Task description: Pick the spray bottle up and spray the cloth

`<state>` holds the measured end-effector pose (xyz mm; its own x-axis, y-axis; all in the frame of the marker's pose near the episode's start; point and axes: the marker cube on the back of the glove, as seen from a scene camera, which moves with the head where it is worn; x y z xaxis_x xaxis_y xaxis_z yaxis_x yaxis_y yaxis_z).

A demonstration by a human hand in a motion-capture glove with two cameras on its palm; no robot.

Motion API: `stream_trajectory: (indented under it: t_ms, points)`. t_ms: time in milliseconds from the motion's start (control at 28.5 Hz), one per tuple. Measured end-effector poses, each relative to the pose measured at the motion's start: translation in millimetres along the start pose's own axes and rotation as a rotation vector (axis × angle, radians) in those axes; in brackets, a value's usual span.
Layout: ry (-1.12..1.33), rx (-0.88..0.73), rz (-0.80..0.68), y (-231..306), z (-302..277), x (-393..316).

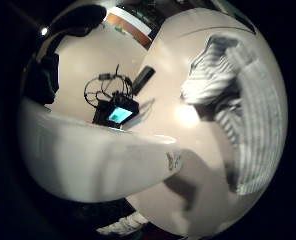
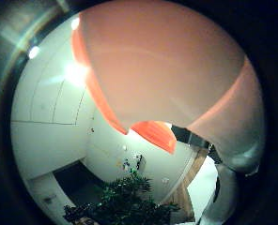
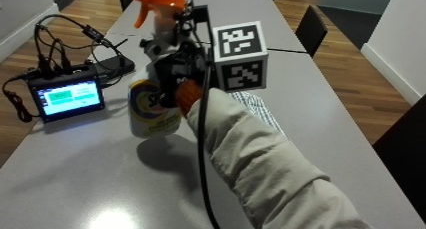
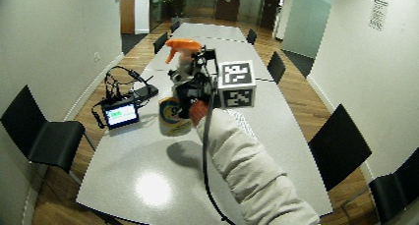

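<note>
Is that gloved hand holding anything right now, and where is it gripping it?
Yes. The gloved right hand holds the spray bottle around its neck, just under the orange trigger head, lifted off the table.

No words can be read on the spray bottle's (image 3: 154,101) label or the small screen (image 3: 68,98).

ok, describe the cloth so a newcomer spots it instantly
Start at the long grey table. Beyond the sleeve of the arm holding up the spray bottle, the cloth lies flat. It alone is striped, white and grey.
</note>
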<state>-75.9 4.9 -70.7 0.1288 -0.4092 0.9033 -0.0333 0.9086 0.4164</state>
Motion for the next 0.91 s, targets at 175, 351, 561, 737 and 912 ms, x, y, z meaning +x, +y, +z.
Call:
stream_trajectory:
  t_ms: [175, 351, 561, 737, 912]
  points:
    - [0.016, -0.058, -0.002, 15.5, 28.7, 15.0]
    - [0.041, -0.033, -0.05, 22.4, 48.4, 16.7]
    - [0.073, -0.056, -0.043, 29.1, 65.0, 28.6]
    - [0.046, -0.231, 0.007, 50.2, 63.6, 36.4]
    - [0.007, -0.354, -0.024, 79.9, 17.3, 7.7]
